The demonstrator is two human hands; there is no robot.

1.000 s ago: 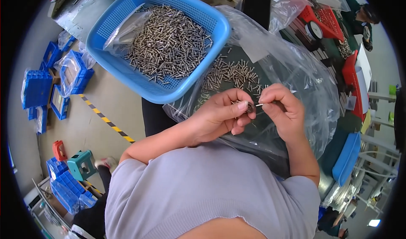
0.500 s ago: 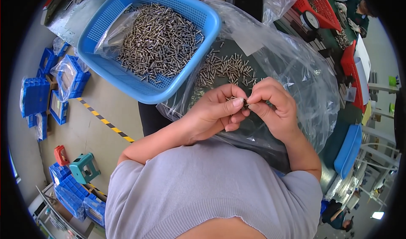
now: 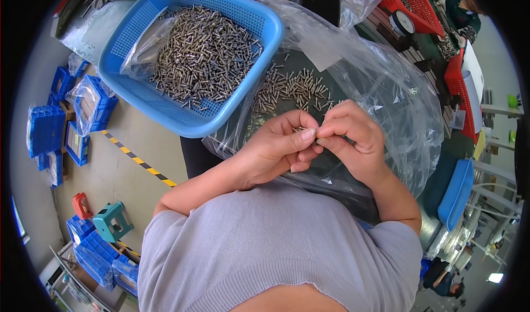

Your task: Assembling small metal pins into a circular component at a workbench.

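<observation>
My left hand [image 3: 279, 144] is closed around small metal pins [image 3: 298, 129], whose ends peek out between thumb and forefinger. Its fingertips meet those of my right hand [image 3: 356, 141], which is pinched at the thumb and forefinger. What sits inside that right pinch is covered by the fingers. Just beyond both hands lies a loose pile of similar metal pins [image 3: 295, 88] on the dark green tabletop. To the left, a blue perforated basket [image 3: 190, 129] holds a big heap of the same pins [image 3: 204, 55] beside a crumpled clear bag [image 3: 146, 50].
Clear plastic sheeting [image 3: 408, 108] spreads over the table's right side. Red baskets [image 3: 462, 86] and a round dial gauge [image 3: 402, 23] stand at the far right. A blue tray [image 3: 457, 193] is at the right edge. Blue crates [image 3: 47, 129] and a teal stool [image 3: 112, 222] occupy the floor at left.
The fingertips of my two hands have drawn together, and the right thumb now covers the small gap between them. The whole view has shifted slightly.
</observation>
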